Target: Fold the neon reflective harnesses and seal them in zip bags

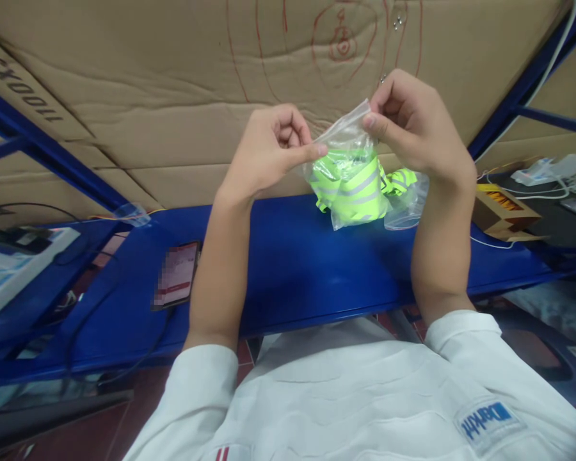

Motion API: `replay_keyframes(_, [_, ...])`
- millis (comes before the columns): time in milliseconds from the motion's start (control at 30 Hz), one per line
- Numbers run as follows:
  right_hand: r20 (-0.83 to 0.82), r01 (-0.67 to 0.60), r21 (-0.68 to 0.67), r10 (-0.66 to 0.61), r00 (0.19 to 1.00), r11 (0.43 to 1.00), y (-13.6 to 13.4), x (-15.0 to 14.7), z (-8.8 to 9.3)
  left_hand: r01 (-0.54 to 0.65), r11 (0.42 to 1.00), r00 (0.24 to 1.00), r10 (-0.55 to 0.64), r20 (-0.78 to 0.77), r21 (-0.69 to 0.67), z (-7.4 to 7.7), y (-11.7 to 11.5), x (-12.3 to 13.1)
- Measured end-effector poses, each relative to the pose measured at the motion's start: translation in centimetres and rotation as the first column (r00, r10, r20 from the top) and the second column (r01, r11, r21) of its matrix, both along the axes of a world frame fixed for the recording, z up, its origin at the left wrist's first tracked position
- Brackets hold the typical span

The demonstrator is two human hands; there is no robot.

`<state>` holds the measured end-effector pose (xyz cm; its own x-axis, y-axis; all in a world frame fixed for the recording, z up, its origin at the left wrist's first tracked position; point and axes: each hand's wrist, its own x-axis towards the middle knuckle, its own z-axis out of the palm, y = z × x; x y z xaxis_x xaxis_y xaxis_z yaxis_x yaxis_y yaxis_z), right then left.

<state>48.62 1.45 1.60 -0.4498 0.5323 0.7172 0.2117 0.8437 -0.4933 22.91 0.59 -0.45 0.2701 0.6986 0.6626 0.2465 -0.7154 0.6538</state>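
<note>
A clear zip-lock bag (344,128) hangs between my two hands above the blue table. Inside it is a folded neon-yellow strap (360,189) with grey reflective stripes. My left hand (281,144) pinches the left end of the bag's top edge between thumb and fingers. At the other end of that edge, my right hand (406,121) has thumb and fingertips closed on the upper right corner. Behind the bag, on the right, lie a second neon-yellow piece (399,182) and another clear plastic bag (410,208), both partly covered.
A phone (178,274) lies beside my left forearm on the blue table (317,269). An open cardboard box (502,214) and white cables stand to the right. Cables and a white tray (29,269) are at far left. A cardboard wall (173,77) rises behind the table.
</note>
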Motion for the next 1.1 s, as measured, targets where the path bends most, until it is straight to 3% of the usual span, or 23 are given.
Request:
replay_keyframes(100, [0.017, -0.002, 0.000, 0.002, 1.000, 1.000, 0.4, 0.1, -0.2, -0.027, 0.999, 0.980, 0.022, -0.196, -0.023, -0.1, 0.2, -0.5])
replay_keyframes(233, [0.074, 0.030, -0.015, -0.029, 0.997, 0.999, 0.8, 0.3, -0.5, 0.064, 0.990, 0.927, -0.105, -0.360, -0.122, 0.0, 0.0, -1.2])
replay_keyframes(467, [0.078, -0.002, -0.113, 0.010, 0.997, 0.994, 1.4, 0.3, -0.8, 0.094, 0.990, 0.978, -0.111, -0.178, -0.102, -0.1, 0.7, -1.8])
replay_keyframes(667, [0.063, -0.014, -0.184, 0.026, 0.998, 0.983, 1.4, -0.1, -0.9, 0.261, 0.956, 0.959, -0.272, -0.076, -0.132, -1.1, 1.5, -0.7])
replay_keyframes(867, [0.081, -0.009, -0.213, 0.027, 0.996, 0.977, 1.2, -0.5, -1.0, 0.103, 0.987, 0.979, -0.123, -0.162, -0.127, -1.2, 1.5, -0.3])
replay_keyframes(1100, [0.026, 0.014, -0.153, -0.010, 1.000, 0.988, 0.6, -1.1, -0.9, 0.064, 0.997, 0.992, -0.068, -0.104, -0.037, -0.7, 1.3, -0.8])
